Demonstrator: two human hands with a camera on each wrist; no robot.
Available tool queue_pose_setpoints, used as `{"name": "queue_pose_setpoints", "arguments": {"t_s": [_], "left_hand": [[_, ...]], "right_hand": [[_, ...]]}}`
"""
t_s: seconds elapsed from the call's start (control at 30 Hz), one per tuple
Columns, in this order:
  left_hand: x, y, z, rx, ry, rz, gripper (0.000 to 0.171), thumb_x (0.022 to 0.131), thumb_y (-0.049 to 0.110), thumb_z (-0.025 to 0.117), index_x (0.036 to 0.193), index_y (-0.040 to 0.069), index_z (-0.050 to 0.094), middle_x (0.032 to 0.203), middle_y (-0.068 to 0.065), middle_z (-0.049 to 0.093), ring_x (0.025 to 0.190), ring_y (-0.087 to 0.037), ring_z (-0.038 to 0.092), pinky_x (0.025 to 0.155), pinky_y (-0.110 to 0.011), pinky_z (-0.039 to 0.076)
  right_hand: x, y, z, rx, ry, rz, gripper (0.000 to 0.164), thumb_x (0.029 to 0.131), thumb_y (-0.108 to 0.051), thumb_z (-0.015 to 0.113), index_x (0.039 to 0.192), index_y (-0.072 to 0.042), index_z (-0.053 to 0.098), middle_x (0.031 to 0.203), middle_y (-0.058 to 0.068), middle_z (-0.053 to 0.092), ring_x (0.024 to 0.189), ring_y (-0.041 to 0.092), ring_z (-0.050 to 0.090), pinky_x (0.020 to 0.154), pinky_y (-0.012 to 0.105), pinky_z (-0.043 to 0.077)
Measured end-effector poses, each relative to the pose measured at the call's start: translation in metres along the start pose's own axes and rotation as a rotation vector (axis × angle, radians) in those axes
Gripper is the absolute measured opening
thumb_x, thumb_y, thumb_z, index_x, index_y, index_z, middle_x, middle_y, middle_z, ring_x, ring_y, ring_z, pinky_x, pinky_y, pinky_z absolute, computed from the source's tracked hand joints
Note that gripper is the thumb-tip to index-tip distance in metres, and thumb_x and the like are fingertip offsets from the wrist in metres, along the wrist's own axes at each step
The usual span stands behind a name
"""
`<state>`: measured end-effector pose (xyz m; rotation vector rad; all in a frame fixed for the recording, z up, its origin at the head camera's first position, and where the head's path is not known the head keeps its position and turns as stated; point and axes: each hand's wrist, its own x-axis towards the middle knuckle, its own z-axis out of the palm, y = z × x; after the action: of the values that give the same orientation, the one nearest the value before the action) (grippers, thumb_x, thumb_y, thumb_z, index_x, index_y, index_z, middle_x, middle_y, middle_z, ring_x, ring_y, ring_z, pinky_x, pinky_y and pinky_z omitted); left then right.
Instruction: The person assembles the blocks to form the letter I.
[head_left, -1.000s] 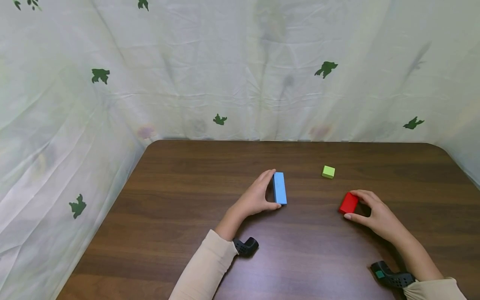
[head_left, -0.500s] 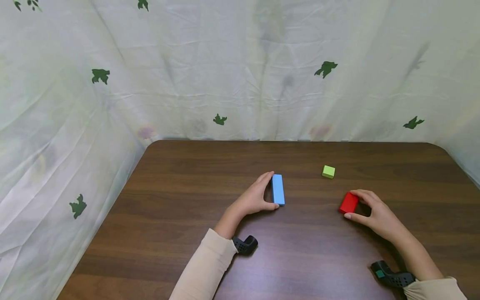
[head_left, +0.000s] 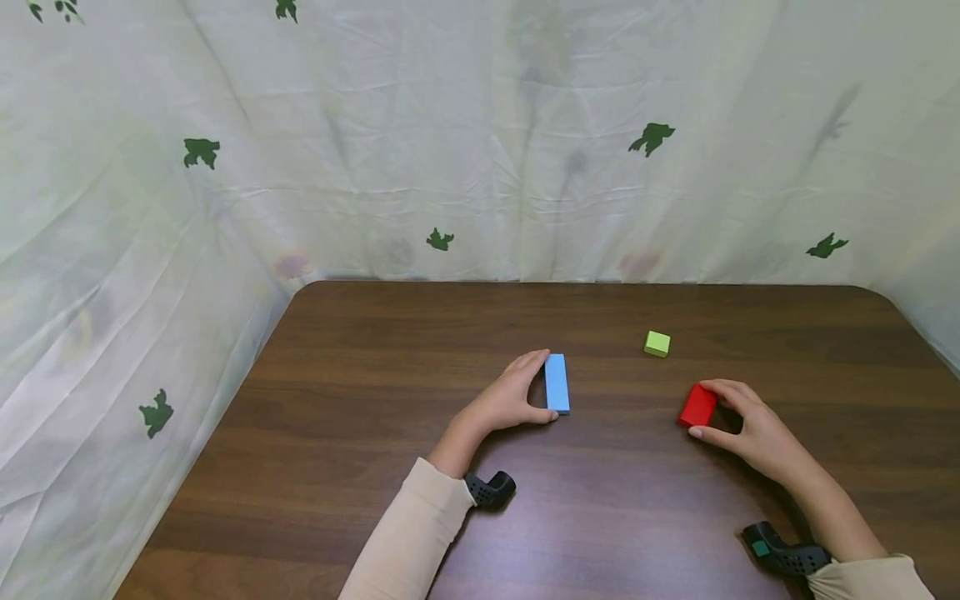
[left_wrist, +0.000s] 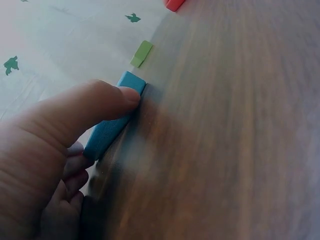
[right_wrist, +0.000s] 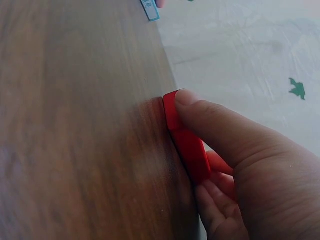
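A long blue block (head_left: 557,384) lies lengthwise away from me near the middle of the table. My left hand (head_left: 507,402) pinches it end to end, thumb at the near end and fingers at the far end. The left wrist view shows the thumb (left_wrist: 120,99) on the end of the blue block (left_wrist: 112,132), close over the wood. To the right, a shorter red block (head_left: 698,406) sits slightly tilted between the thumb and fingers of my right hand (head_left: 757,429). In the right wrist view the red block (right_wrist: 190,150) is right at the tabletop, its near end under the thumb.
A small light green block (head_left: 657,344) rests farther back, between the two hands and beyond them. The brown wooden table (head_left: 390,333) ends at a pale curtain (head_left: 480,150) with green leaf shapes. Each wrist wears a black camera (head_left: 491,492).
The left hand has brought the blue block slightly nearer to me and a touch to the left. The right hand, the red block and the green block look unchanged.
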<state>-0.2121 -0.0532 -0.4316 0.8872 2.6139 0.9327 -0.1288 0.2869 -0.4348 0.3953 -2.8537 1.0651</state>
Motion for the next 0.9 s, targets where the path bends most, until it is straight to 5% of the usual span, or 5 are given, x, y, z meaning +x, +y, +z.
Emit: {"name": "queue_pose_setpoints", "arguments": {"t_s": [0.3, 0.43, 0.57, 0.9], "left_hand": [[-0.0002, -0.002, -0.0017, -0.002, 0.006, -0.008, 0.097, 0.072, 0.042, 0.072, 0.143, 0.005, 0.017, 0.146, -0.008, 0.02, 0.134, -0.022, 0.013, 0.105, -0.038, 0.018], [-0.0013, -0.004, -0.0033, -0.02, 0.019, -0.022, 0.094, 0.074, 0.046, 0.069, 0.144, 0.007, 0.019, 0.146, -0.007, 0.022, 0.133, -0.021, 0.016, 0.104, -0.04, 0.021], [-0.0011, -0.0058, -0.0033, -0.008, 0.019, -0.017, 0.089, 0.076, 0.045, 0.067, 0.143, 0.008, 0.022, 0.144, -0.006, 0.026, 0.132, -0.021, 0.018, 0.104, -0.038, 0.021], [-0.0013, -0.0056, -0.0023, 0.0, 0.016, -0.02, 0.086, 0.076, 0.044, 0.067, 0.142, 0.008, 0.025, 0.143, -0.006, 0.028, 0.132, -0.021, 0.02, 0.104, -0.038, 0.022]], "right_hand": [[0.0003, 0.0006, -0.0009, -0.004, -0.008, 0.011, 0.07, 0.074, -0.027, 0.074, 0.127, 0.003, 0.04, 0.124, 0.021, 0.037, 0.106, 0.04, 0.042, 0.079, 0.052, 0.039], [0.0001, 0.0017, -0.0006, 0.002, -0.016, 0.011, 0.072, 0.074, -0.027, 0.075, 0.128, 0.004, 0.038, 0.125, 0.021, 0.034, 0.105, 0.041, 0.044, 0.081, 0.023, 0.04], [0.0, 0.0033, 0.0007, 0.031, -0.007, -0.011, 0.067, 0.074, -0.022, 0.075, 0.124, 0.005, 0.039, 0.124, 0.022, 0.034, 0.104, 0.041, 0.044, 0.076, 0.003, 0.029], [-0.0001, 0.0018, 0.0018, 0.044, 0.036, -0.013, 0.063, 0.073, -0.02, 0.075, 0.122, 0.004, 0.043, 0.116, 0.019, 0.04, 0.101, 0.039, 0.046, 0.076, 0.002, 0.029]]}}
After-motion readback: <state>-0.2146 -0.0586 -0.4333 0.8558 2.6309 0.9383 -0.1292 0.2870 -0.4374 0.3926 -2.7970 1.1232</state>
